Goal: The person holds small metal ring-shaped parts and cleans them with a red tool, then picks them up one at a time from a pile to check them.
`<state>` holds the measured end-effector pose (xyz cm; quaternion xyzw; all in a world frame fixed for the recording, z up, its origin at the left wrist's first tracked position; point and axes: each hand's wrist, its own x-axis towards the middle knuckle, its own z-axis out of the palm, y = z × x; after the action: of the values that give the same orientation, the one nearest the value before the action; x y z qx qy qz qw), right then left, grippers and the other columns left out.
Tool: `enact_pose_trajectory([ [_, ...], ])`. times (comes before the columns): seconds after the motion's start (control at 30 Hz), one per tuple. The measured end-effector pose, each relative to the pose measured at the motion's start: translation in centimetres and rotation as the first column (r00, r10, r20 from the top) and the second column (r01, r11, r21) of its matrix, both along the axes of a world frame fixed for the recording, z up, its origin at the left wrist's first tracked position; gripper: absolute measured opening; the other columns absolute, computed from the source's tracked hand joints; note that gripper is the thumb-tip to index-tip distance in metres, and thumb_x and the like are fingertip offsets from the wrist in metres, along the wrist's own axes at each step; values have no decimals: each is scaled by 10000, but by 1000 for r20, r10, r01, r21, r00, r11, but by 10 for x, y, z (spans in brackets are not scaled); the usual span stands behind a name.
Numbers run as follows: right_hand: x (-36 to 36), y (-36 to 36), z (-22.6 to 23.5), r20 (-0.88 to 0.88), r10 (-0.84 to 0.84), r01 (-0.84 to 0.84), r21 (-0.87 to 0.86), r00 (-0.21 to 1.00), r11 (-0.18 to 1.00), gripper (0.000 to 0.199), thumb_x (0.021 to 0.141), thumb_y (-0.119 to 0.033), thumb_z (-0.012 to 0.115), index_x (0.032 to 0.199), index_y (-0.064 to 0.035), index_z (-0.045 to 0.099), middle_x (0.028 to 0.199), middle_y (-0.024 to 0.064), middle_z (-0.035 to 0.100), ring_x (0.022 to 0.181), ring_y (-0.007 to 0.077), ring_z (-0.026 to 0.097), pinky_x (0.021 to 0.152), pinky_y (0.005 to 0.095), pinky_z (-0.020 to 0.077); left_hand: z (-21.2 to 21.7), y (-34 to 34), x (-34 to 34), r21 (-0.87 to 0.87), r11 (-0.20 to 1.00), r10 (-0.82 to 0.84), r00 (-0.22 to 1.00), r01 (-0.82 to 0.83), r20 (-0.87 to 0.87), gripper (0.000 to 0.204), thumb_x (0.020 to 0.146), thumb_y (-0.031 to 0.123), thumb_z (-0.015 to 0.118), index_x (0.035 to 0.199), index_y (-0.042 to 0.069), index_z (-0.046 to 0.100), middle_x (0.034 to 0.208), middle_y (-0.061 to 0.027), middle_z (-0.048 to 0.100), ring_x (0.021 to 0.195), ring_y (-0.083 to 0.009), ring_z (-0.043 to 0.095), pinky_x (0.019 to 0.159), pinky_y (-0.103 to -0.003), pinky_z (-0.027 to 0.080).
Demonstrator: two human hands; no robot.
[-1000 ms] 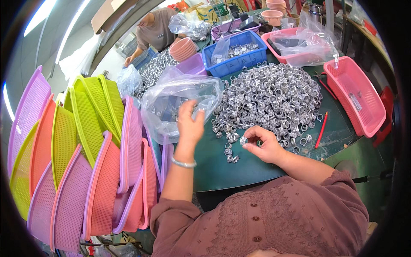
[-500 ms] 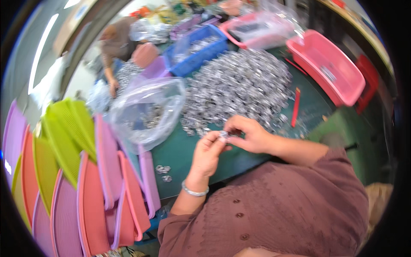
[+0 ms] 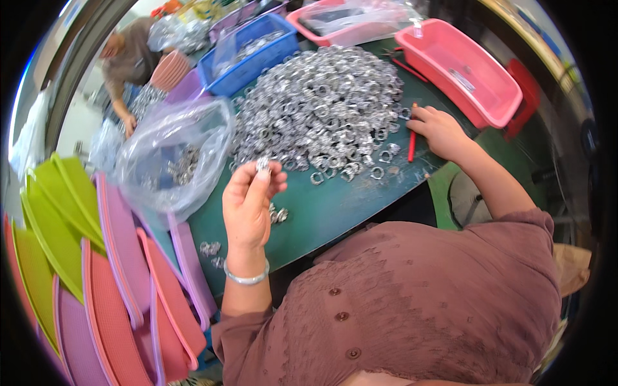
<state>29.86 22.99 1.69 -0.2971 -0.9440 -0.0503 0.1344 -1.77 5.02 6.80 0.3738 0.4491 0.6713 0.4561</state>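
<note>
My left hand (image 3: 248, 206) is raised over the front of the table, its thumb and fingers pinching a small shiny silver metal ring piece (image 3: 262, 164). A bangle sits on that wrist. My right hand (image 3: 443, 134) is at the table's right side, its curled fingers closed at the upper part of a slim red stick (image 3: 412, 147) lying on the surface. Between the hands spreads a large heap of silver metal rings (image 3: 322, 106), with several loose ones along its near edge. A few silver pieces (image 3: 278, 214) lie just beside my left hand.
A clear plastic bag (image 3: 177, 161) with silver pieces stands left of the heap. Behind are a blue bin (image 3: 248, 51) and pink bins (image 3: 460, 74). Coloured plastic trays (image 3: 109, 302) crowd the left front. A co-worker (image 3: 129, 61) reaches into another pile at far left.
My hands have parted: the right moved from the left hand's fingers to the red stick, while the left still holds the ring piece. The view has shifted.
</note>
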Motion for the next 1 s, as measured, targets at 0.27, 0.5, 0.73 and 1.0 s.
enact_pose_trajectory([
  [0.27,-7,5,-3,148,27,-41,96,989,995,144,673,-48,518,816,-43,539,957,70,522,866,231,500,734,314,421,16,-12,-10,102,988,122,992,-117,-44,118,855,41,492,944,-1,557,927,-104,595,798,-175,586,705,-290,477],
  [0.5,-5,3,4,143,64,-81,117,988,990,158,651,-38,537,804,-44,497,899,79,517,829,240,500,720,327,426,8,-19,-18,116,977,190,978,-180,-83,108,845,27,508,938,13,560,928,-103,599,801,-171,591,695,-284,481],
  [0.73,-5,-6,17,39,48,-50,69,998,996,163,667,-35,563,789,-41,455,775,95,501,772,269,506,685,359,421,7,-20,-21,101,975,210,969,-197,-130,115,846,32,508,946,12,560,923,-97,598,796,-165,588,694,-280,480],
  [1.0,3,-9,10,20,47,-47,8,999,999,191,674,-19,556,846,-30,474,810,99,505,785,277,502,690,359,419,9,-16,-17,29,993,117,991,-115,-67,117,868,71,473,922,9,557,900,-92,597,785,-159,577,697,-277,475],
])
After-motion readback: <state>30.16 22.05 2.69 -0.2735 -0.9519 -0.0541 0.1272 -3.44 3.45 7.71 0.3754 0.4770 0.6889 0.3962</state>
